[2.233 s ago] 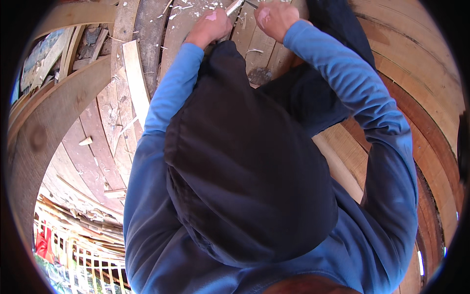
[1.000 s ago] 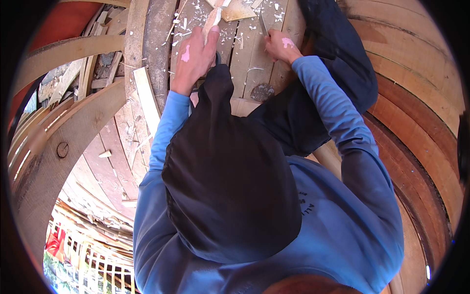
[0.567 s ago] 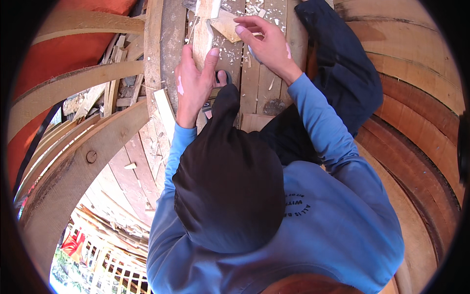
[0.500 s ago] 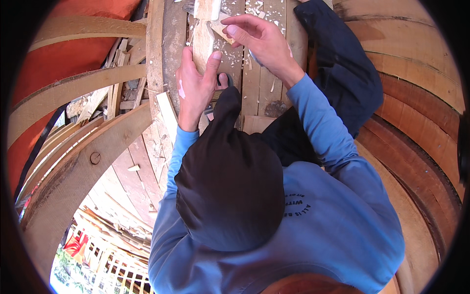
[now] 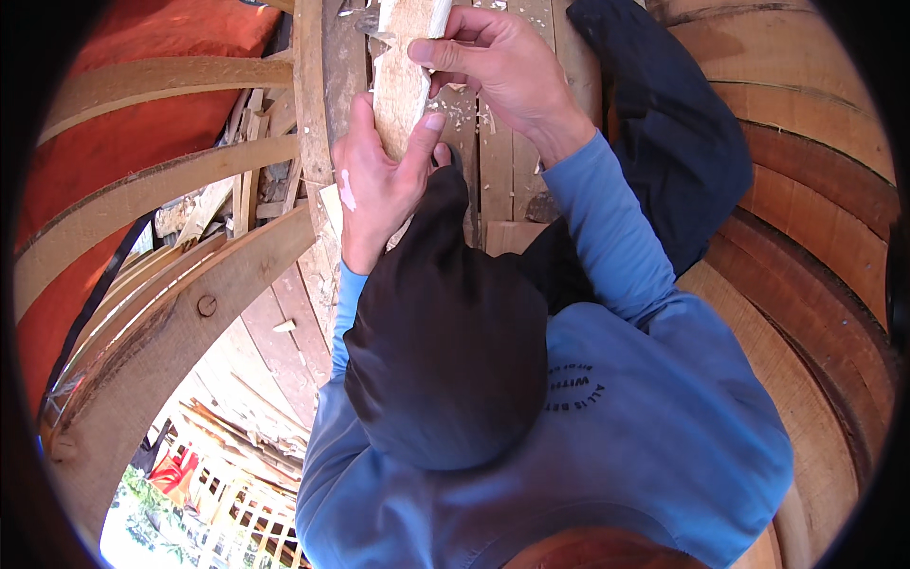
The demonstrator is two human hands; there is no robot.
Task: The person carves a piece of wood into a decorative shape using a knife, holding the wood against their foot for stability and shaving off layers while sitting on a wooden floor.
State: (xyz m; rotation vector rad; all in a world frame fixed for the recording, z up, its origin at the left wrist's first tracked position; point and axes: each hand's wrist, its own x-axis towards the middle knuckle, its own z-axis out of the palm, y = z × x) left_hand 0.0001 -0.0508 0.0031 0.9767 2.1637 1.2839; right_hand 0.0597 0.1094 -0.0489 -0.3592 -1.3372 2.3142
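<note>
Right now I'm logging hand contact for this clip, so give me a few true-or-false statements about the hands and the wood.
1. The left hand grips the pale wooden piece. True.
2. The right hand rests in the person's lap. False: it holds the upper part of the same piece.
3. The sleeves are blue. True.
4. The wood piece lies flat and untouched on the planks. False: both hands hold it.
5. Curved wooden ribs stand at the left. True.

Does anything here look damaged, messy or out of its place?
Yes. The pale wood piece held in the left hand and right hand has a ragged, chipped left edge near its top, and pale wood chips lie scattered over the planks beneath it.
</note>
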